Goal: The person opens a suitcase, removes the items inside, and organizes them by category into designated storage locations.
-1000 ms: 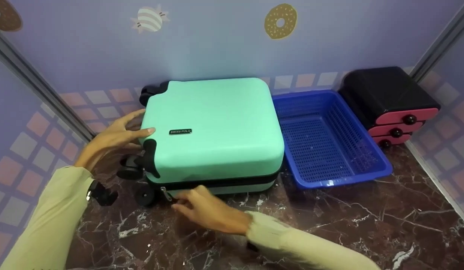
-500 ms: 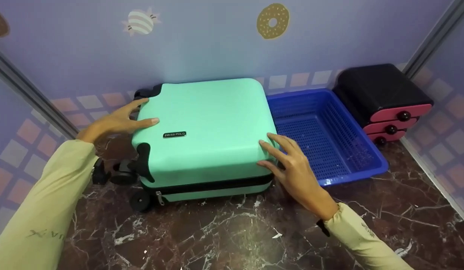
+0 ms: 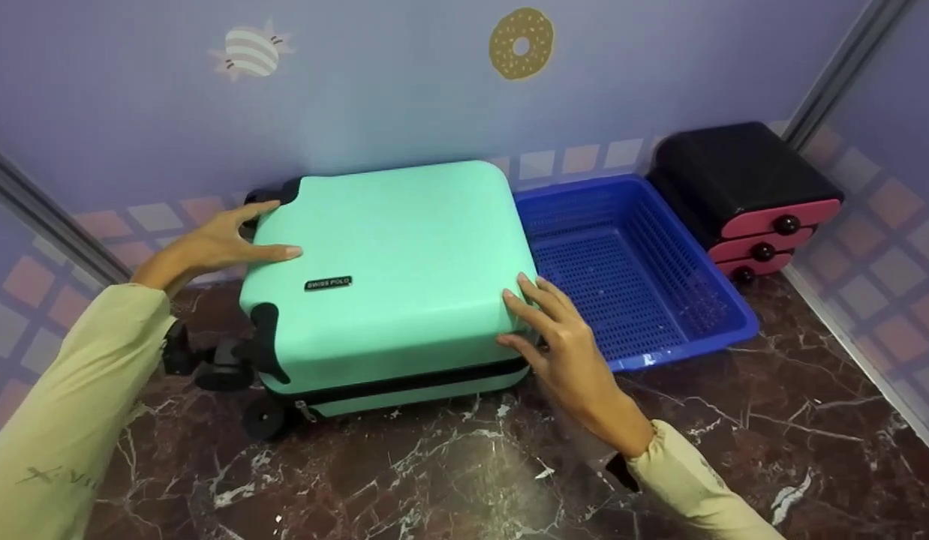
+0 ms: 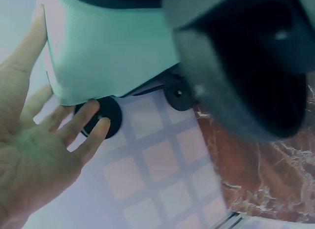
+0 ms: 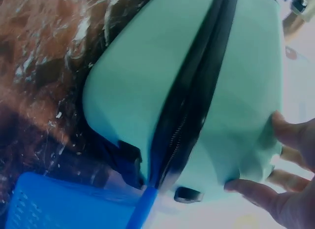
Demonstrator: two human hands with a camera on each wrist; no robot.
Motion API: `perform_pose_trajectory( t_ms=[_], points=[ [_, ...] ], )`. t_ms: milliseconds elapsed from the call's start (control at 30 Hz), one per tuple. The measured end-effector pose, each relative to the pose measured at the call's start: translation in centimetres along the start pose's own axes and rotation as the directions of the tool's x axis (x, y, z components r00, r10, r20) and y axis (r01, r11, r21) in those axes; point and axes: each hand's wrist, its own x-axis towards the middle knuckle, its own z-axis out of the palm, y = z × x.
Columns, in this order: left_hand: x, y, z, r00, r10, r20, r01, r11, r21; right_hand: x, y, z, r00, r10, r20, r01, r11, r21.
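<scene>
A mint-green hard-shell suitcase (image 3: 404,247) lies flat on the dark marbled surface, wheels (image 3: 263,418) toward the left. Its zipper pull (image 3: 305,410) hangs at the front left corner. My left hand (image 3: 209,244) rests on the wheel end, thumb on the lid and fingers stretched over the edge. In the left wrist view its fingertips (image 4: 86,108) overlap a black wheel (image 4: 106,118). With spread fingers, my right hand (image 3: 566,349) touches the lid's front right corner. The right wrist view shows the black zipper band (image 5: 192,86) running closed around the side, below that hand's fingertips (image 5: 234,184).
A blue plastic basket (image 3: 682,349) stands right against the suitcase's right end. Beyond it sits a black box with pink drawers (image 3: 776,225). A patterned wall (image 3: 389,90) rises directly behind, with side walls left and right.
My right hand has left the zipper pull at the front left and moved right to the lid's front right corner. My left hand has slid slightly farther onto the lid. The head view has shifted.
</scene>
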Motion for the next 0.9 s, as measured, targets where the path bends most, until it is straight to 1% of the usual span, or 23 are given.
perform_pose_trajectory(
  t_ms=[33,133,200,233,300,367,467,533,600,667,733,767,800,867,900],
  points=[
    [-0.2,0.1,0.0,1.0,0.004,-0.003,-0.004,1.0,0.019,-0.1,-0.1,0.0,1.0,0.012,0.002,-0.012,1.0,-0.003],
    [-1.8,-0.2,0.4,0.999,0.024,-0.038,-0.021,0.995,0.098,-0.1,-0.4,0.1,0.999,0.039,0.021,-0.039,0.999,0.012],
    [-3.1,-0.5,1.0,0.996,0.046,-0.078,-0.034,0.987,0.158,0.1,-0.3,0.2,0.998,0.052,0.023,-0.053,0.998,0.042],
    [-3.8,-0.7,1.3,0.994,0.051,-0.1,-0.031,0.982,0.187,0.3,-0.1,0.2,0.998,0.056,0.022,-0.057,0.996,0.063],
    [-5.4,-1.2,2.1,0.988,0.054,-0.144,-0.022,0.976,0.216,0.7,0.3,0.3,0.998,0.055,0.026,-0.057,0.992,0.111],
    [-6.9,-1.8,2.9,0.98,0.053,-0.193,-0.004,0.969,0.247,1.3,0.7,0.3,0.997,0.053,0.049,-0.06,0.985,0.161],
    [-9.0,-2.0,4.3,0.967,0.048,-0.25,0.023,0.962,0.272,2.4,1.8,0.2,0.989,0.062,0.132,-0.09,0.972,0.216],
    [-10.0,-1.8,5.6,0.958,0.042,-0.283,0.037,0.963,0.267,3.4,2.8,0.0,0.977,0.084,0.194,-0.127,0.967,0.221],
    [-11.6,-1.7,6.7,0.953,0.024,-0.301,0.054,0.968,0.246,4.4,3.4,0.2,0.964,0.1,0.247,-0.151,0.969,0.194],
    [-13.0,-1.5,7.7,0.95,0.015,-0.312,0.061,0.971,0.231,4.7,3.3,0.2,0.953,0.119,0.28,-0.157,0.98,0.118],
    [-14.1,-1.5,8.3,0.953,0.009,-0.302,0.056,0.977,0.205,4.3,2.2,0.0,0.945,0.11,0.308,-0.127,0.991,0.035],
    [-14.4,-1.6,8.5,0.952,0.01,-0.305,0.052,0.979,0.195,3.9,1.2,-0.1,0.937,0.094,0.335,-0.1,0.995,0.0],
    [-14.5,-1.7,8.5,0.947,0.012,-0.32,0.05,0.982,0.182,3.2,0.1,-0.3,0.926,0.066,0.371,-0.062,0.998,-0.022],
    [-14.3,-2.3,8.1,0.933,0.007,-0.359,0.046,0.989,0.137,1.9,-2.3,-0.3,0.894,-0.026,0.447,0.043,0.999,-0.029],
    [-14.1,-2.7,7.7,0.927,0.003,-0.375,0.041,0.993,0.108,1.3,-3.4,-0.2,0.874,-0.076,0.479,0.097,0.995,-0.019]
  ],
)
